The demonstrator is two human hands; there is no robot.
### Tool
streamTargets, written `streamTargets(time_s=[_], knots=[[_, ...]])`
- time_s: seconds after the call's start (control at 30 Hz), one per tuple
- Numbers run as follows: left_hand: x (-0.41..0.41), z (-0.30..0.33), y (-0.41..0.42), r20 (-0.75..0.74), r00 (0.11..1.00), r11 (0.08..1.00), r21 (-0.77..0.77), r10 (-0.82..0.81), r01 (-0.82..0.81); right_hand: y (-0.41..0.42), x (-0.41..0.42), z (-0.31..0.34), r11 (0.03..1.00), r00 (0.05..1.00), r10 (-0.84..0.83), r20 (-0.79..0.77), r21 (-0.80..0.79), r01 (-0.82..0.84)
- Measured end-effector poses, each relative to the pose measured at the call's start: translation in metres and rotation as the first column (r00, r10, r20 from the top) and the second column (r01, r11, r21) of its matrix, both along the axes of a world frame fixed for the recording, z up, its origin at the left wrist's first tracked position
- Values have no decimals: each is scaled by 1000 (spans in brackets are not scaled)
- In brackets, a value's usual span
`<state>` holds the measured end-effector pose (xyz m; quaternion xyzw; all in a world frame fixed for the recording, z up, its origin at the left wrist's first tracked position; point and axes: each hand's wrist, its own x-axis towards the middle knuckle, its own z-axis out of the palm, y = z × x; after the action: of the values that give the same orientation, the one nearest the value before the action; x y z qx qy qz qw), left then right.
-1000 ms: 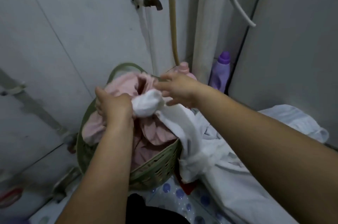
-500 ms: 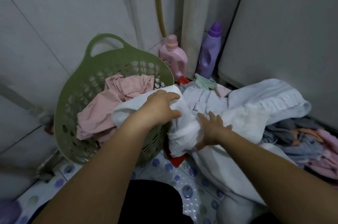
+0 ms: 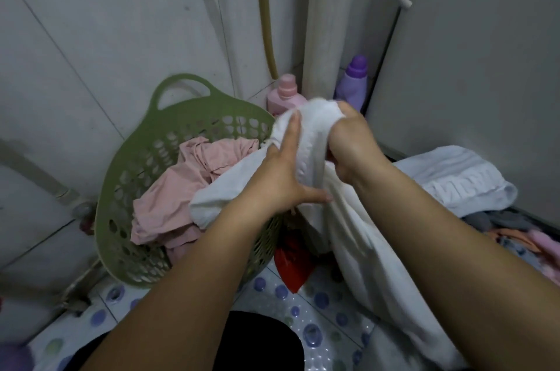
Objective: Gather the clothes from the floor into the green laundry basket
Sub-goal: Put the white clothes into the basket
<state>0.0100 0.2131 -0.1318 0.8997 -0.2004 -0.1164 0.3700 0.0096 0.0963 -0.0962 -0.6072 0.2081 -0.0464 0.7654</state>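
Note:
The green laundry basket [image 3: 127, 176] leans against the wall at the left, with a pink garment [image 3: 181, 182] inside. A long white cloth [image 3: 357, 237] runs from the basket's near rim down to the floor at the right. My right hand [image 3: 353, 143] is fisted on a bunched part of this cloth, lifted above the basket's right edge. My left hand [image 3: 281, 176] presses against the same cloth with fingers extended and the thumb hooked under it. A red item [image 3: 292, 261] lies on the floor beside the basket.
A pink bottle [image 3: 286, 96] and a purple bottle [image 3: 354, 82] stand in the corner by a white pipe [image 3: 322, 22]. Another white cloth [image 3: 454, 176] and a pile of mixed clothes [image 3: 521, 237] lie at the right. The floor mat [image 3: 303, 304] has blue dots.
My right hand rose from the floor pile and closed on the white cloth, lifting a bunch of it above the basket's rim. My left hand shifted right along the cloth.

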Motion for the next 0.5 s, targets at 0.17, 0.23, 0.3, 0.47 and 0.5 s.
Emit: streamTargets(time_s=[0.17, 0.23, 0.3, 0.47, 0.5], knots=[[11, 25, 12, 29, 853, 698, -590, 522, -407, 48, 11, 49, 976, 961, 216, 173, -1, -219], [21, 26, 27, -133, 759, 481, -702, 637, -526, 51, 5, 51, 897, 869, 442, 222, -145, -419], [29, 22, 44, -328, 712, 271, -762, 620, -587, 45, 0, 46, 816, 828, 532, 178, -369, -446], [40, 18, 83, -571, 597, -57, -748, 563, -661, 12, -21, -41, 393, 861, 398, -316, -790, -471], [41, 19, 87, -599, 590, -105, -744, 542, -660, 9, -30, -68, 353, 838, 342, -424, -769, -533]])
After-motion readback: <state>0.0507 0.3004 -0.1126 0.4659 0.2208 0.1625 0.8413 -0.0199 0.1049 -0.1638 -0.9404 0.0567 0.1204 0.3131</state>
